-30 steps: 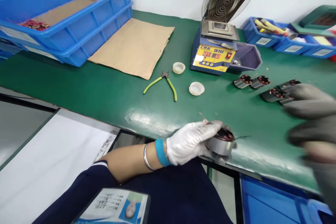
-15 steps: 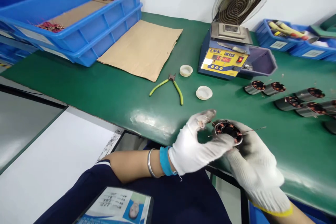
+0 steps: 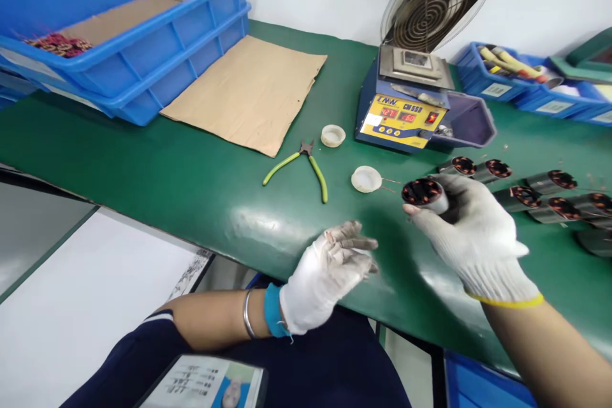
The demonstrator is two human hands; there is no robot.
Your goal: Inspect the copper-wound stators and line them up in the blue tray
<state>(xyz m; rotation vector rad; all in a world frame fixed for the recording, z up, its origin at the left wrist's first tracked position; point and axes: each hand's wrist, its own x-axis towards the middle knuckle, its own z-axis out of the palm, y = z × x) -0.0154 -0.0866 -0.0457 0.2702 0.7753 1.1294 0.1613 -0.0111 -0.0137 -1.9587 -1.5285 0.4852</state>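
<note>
My right hand (image 3: 471, 223), in a white knit glove with dark-stained fingers, grips a motor stator (image 3: 433, 199), a metal cylinder with copper windings inside. The stator is tilted with its wound end facing left. Two thin wires stick out from it to the left, their tips at the edge of a small white dish (image 3: 366, 179); whether they touch it I cannot tell. My left hand (image 3: 332, 274), also gloved in white with dirty fingertips, is empty near the table's front edge, its fingers loosely apart.
Several other stators (image 3: 554, 209) stand at the right. Green-handled nippers (image 3: 306, 162) and another white dish (image 3: 333, 136) lie mid-table. Behind stands a yellow-fronted solder pot unit (image 3: 396, 120) with a fan. Brown cardboard (image 3: 253, 89) and blue crates (image 3: 191, 38) are at the left.
My right hand has carried the stator up and away from my left hand, toward the white dish. The left hand has let go of it and drawn back to the left.
</note>
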